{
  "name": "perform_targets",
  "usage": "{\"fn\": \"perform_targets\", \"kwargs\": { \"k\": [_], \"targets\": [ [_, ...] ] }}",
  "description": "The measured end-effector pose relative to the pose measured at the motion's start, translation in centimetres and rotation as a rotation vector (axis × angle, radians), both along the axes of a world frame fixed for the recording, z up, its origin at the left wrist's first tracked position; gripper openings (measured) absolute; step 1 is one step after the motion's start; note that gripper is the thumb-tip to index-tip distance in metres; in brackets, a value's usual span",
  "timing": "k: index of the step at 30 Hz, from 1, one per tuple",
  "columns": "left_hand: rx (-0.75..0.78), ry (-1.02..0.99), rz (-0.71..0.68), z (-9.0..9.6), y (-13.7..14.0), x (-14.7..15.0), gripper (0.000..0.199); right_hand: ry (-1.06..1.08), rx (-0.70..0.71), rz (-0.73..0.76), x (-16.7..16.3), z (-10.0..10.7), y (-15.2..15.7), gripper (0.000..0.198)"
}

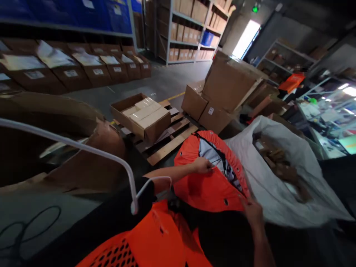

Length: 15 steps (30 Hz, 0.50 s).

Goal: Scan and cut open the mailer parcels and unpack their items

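Note:
A bright orange sack (194,187) with metal eyelets and a dark cord along its gathered mouth is in front of me. Through the opening show white and dark-patterned contents (213,154), too blurred to name. My left hand (202,165) is closed on the near rim, its fingers pinching the fabric. At the right end of the mouth, my right hand (252,211) grips the sack's edge.
A large white sack (256,178) holding brown packaging stands close on the right. Beyond are a wooden pallet (172,144), an open carton (150,128) and stacked boxes (219,115). A big cardboard bin (108,148) and a white cord (83,143) are at left. A co-worker in orange (292,82) is far right.

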<state>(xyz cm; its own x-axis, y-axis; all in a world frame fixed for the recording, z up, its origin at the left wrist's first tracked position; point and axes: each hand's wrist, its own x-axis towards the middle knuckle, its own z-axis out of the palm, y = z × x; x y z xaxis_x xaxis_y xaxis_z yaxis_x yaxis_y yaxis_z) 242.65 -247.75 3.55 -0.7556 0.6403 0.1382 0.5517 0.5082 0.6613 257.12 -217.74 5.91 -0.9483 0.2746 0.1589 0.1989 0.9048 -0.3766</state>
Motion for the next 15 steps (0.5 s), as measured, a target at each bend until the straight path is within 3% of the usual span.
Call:
{"fn": "perform_targets", "kwargs": {
  "k": [3,6,9,12,15],
  "targets": [
    [-0.042,0.003,0.081,-2.0,1.4,-3.9,0.035,-0.019,0.004,0.079,-6.5,-2.5,2.4,0.053],
    [-0.046,0.024,0.038,-3.5,2.0,-6.3,0.028,-0.097,0.089,0.146,-9.9,-3.5,5.6,0.052],
    [-0.011,0.062,-0.041,-5.2,0.4,-7.0,0.042,-0.188,0.129,0.064,-10.5,-5.4,8.5,0.049],
    [0.019,0.103,0.011,-6.9,-3.6,-7.5,0.064,-0.273,0.211,-0.109,-9.5,-8.3,10.6,0.042],
    [0.007,0.118,0.027,-8.2,-7.4,-8.9,0.055,-0.380,0.301,-0.236,-7.9,-10.0,12.5,0.043]
  ]
}}
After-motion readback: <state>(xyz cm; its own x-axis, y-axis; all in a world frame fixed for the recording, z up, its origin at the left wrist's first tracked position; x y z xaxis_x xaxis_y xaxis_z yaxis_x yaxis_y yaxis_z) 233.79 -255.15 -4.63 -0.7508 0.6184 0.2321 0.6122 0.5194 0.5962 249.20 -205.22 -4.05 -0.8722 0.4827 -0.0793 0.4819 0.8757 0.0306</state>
